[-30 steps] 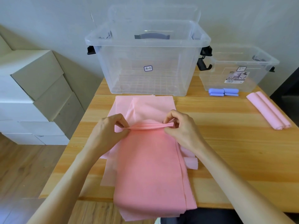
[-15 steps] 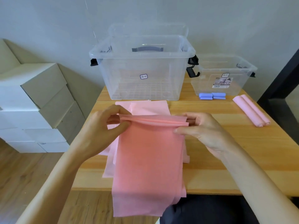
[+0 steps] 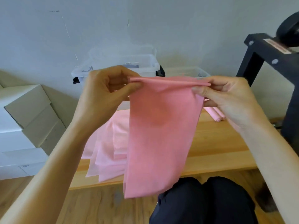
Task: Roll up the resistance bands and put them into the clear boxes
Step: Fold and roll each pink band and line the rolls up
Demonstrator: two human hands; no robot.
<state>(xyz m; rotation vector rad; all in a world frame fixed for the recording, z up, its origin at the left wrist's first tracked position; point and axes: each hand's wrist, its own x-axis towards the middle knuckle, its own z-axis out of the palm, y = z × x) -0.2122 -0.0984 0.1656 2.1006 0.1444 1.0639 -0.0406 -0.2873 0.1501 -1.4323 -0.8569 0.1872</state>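
Both hands (image 3: 105, 92) (image 3: 226, 97) pinch the pink band's (image 3: 160, 135) top edge, hiding clear boxes (image 3: 145, 65) behind.

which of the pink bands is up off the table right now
The darker pink band, pinched at its top edge by the left hand and right hand; the paler bands lie flat on the table.

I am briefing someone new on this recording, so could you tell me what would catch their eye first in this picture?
First, the pink band held up mid-frame, its top edge pinched by the left hand and right hand, its lower end hanging past the table edge. Behind it lie paler pink bands on the table, with the clear boxes by the wall.
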